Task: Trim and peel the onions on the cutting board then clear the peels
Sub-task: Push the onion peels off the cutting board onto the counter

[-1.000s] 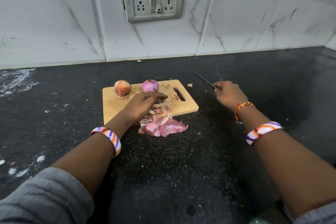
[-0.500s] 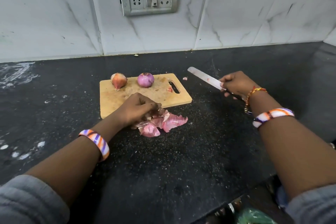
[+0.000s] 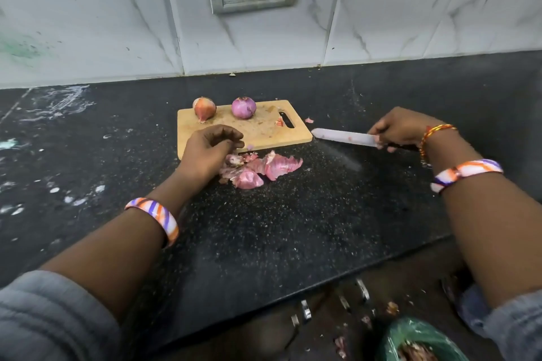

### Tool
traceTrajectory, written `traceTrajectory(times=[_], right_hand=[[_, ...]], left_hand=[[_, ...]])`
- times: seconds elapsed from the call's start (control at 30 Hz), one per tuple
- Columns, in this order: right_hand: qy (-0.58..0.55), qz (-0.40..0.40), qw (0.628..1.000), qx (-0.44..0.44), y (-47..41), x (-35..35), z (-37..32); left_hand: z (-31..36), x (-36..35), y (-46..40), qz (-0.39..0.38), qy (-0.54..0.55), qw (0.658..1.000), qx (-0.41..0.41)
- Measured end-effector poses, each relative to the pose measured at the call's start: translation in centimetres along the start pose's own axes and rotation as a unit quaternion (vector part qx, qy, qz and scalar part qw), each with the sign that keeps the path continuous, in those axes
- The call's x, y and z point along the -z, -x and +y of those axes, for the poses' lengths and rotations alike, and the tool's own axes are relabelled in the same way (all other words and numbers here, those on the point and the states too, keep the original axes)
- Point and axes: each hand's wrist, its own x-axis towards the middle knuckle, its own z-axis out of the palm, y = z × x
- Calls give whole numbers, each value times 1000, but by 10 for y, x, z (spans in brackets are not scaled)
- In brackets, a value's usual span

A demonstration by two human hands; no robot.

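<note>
Pink peels (image 3: 258,168) heaped off cutting board (image 3: 264,133), ready for clearing | left hand (image 3: 209,152) loosely curled, empty | right hand (image 3: 401,129) gripping knife (image 3: 344,137), parked aside.

Two onions (image 3: 204,109) (image 3: 243,107) sit at the far edge of the cutting board (image 3: 258,132). The left hand (image 3: 209,152) curls over pink peels (image 3: 261,168) at the board's 6 o'clock. The right hand (image 3: 401,129) grips a knife (image 3: 344,137) at the board's 3 o'clock.

A tan cutting board (image 3: 258,132) sits on the speckled black counter (image 3: 264,228). One onion (image 3: 204,108) is orange-brown, the other onion (image 3: 243,107) purple; the peels (image 3: 261,168) are pink. Bangles (image 3: 158,215) carry orange, purple and white stripes.
</note>
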Motion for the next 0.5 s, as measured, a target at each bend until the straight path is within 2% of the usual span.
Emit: traceTrajectory(times=[0.1, 0.2, 0.3, 0.5], right_hand=[[-12, 41, 999, 9, 9, 8, -1], [-46, 116, 992, 15, 0, -2, -11], [-56, 201, 978, -16, -16, -20, -21], [-25, 162, 986, -44, -28, -32, -21]], left_hand=[[1, 5, 3, 33, -8, 999, 21], [1, 8, 5, 54, -35, 998, 13], [-1, 9, 6, 69, -47, 996, 5], [-5, 10, 6, 64, -66, 996, 11]])
